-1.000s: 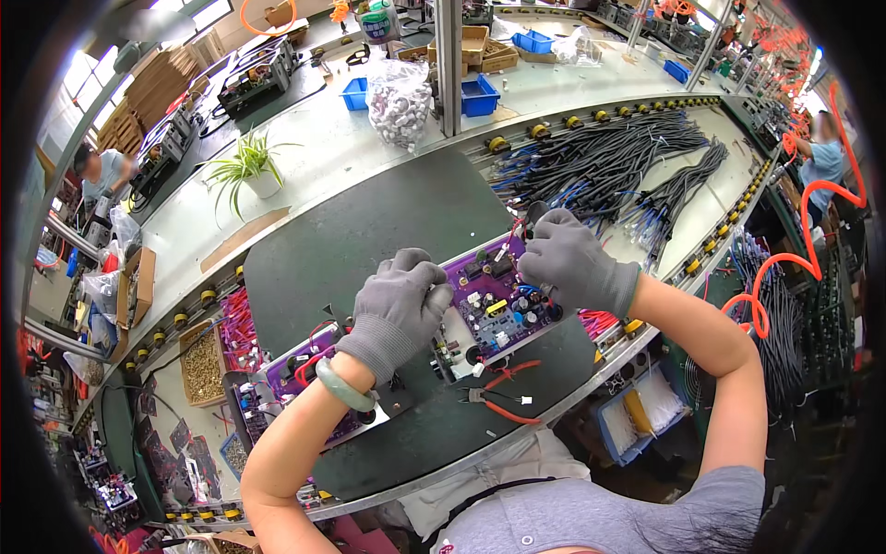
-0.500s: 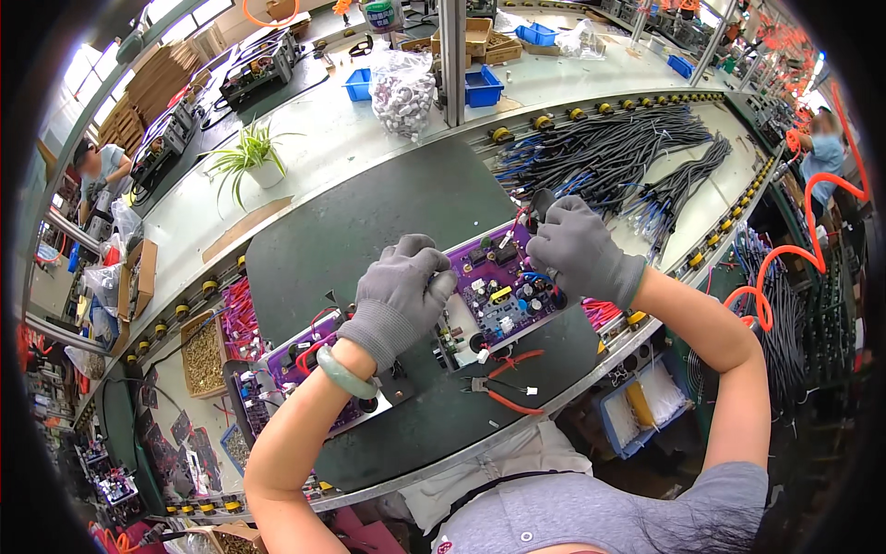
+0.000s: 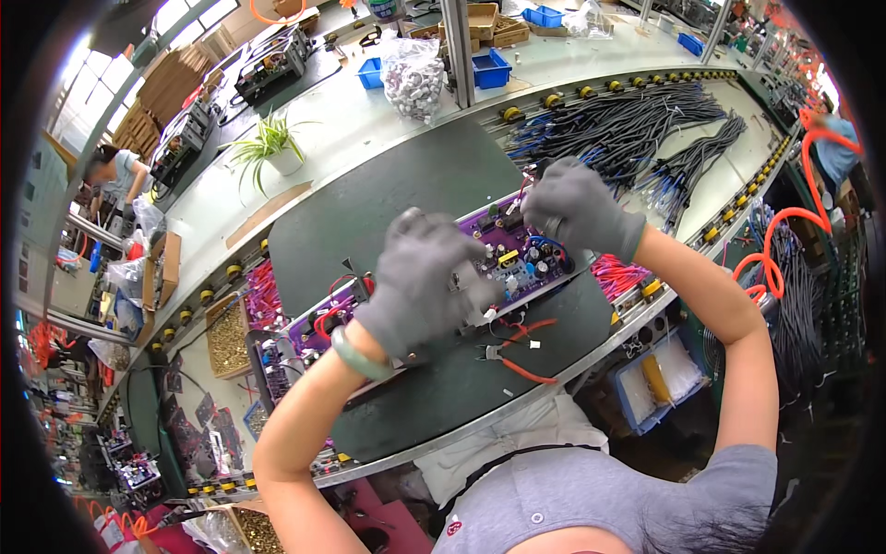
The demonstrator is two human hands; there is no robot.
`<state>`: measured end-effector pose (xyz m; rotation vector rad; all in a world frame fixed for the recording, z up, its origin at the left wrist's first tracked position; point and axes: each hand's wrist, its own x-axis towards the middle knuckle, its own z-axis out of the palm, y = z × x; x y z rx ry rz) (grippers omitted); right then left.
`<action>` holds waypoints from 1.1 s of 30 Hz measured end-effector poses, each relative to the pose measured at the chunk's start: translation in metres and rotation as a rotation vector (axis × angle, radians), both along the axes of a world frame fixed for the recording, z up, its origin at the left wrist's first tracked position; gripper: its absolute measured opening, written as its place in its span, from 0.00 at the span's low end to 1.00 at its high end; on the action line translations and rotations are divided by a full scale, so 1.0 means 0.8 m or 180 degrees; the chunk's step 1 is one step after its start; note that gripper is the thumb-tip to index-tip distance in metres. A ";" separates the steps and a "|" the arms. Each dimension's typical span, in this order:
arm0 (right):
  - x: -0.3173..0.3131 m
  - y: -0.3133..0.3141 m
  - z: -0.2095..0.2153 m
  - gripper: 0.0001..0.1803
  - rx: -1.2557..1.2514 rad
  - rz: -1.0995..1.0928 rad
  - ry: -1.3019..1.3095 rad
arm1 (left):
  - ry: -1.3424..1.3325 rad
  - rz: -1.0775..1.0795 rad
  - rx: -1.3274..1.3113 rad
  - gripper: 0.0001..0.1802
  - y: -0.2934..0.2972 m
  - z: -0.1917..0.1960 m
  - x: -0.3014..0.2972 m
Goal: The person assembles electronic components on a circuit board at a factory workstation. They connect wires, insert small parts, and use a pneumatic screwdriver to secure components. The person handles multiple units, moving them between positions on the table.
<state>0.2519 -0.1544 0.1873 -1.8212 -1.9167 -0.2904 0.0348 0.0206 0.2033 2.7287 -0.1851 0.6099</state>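
A purple circuit board (image 3: pixel 560 265) on a pale metal base lies on the dark green mat (image 3: pixel 369 208). My left hand (image 3: pixel 425 277), in a grey glove, is over the board's left part and hides it; its fingers are smeared by motion. At the board's far right corner my gloved right hand (image 3: pixel 577 203) is closed, with its fingertips curled out of sight; what they hold is hidden. A second purple board (image 3: pixel 293 343) with red wires lies to the left, partly behind my left wrist. Cutters with red-orange handles (image 3: pixel 528 370) rest near the mat's front edge.
Bundled black cables (image 3: pixel 628 138) lie beyond the right hand, beside a roller track. A potted plant (image 3: pixel 284 162), a bag of white parts (image 3: pixel 413 83) and blue bins (image 3: pixel 491 69) stand on the far bench. A box of brass-coloured parts (image 3: pixel 229 342) is at left. An orange coiled hose (image 3: pixel 771 263) hangs at right.
My left hand has swung right, over the left part of the board. The right hand has shifted slightly away from me at the far corner. The whole view has also moved a little.
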 end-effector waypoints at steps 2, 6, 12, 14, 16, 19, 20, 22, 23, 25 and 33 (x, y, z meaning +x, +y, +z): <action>-0.011 -0.007 0.010 0.06 0.0393 -0.0125 0.0085 | 0.0720 -0.0314 0.0631 0.41 -0.025 0.000 -0.026; -0.085 -0.019 0.009 0.12 -0.0221 0.0107 0.0230 | 0.0692 0.0045 0.1021 0.34 -0.058 -0.018 -0.031; -0.095 -0.018 -0.038 0.15 0.0056 0.0081 0.0462 | 0.0440 0.0269 0.0856 0.09 -0.049 -0.031 -0.003; -0.104 -0.033 -0.038 0.12 0.0387 -0.0057 0.0629 | 0.0648 0.0205 0.0340 0.09 -0.037 -0.021 -0.003; -0.122 -0.048 -0.043 0.10 0.0189 0.0068 0.0815 | 0.0525 0.0333 0.0045 0.05 -0.034 -0.020 0.001; -0.146 -0.061 -0.068 0.13 -0.0075 0.0472 0.0978 | 0.0761 0.0814 -0.0976 0.06 -0.037 0.002 0.024; -0.150 -0.058 -0.068 0.14 -0.0162 0.0555 0.0951 | 0.0518 0.0752 -0.1439 0.06 -0.022 -0.003 0.034; -0.150 -0.054 -0.063 0.15 -0.0340 0.0696 0.0892 | 0.0872 0.1025 -0.1477 0.09 -0.007 -0.009 0.054; -0.147 -0.048 -0.062 0.18 -0.0297 0.0765 0.1010 | 0.0598 0.1050 -0.0934 0.11 0.000 -0.016 0.060; -0.137 -0.035 -0.046 0.13 -0.0196 0.0577 0.0499 | 0.0071 0.1084 0.0159 0.15 0.014 -0.033 0.067; -0.126 0.010 -0.053 0.14 0.0040 -0.0192 -0.0240 | 0.0667 0.1359 -0.0843 0.21 0.017 -0.034 0.076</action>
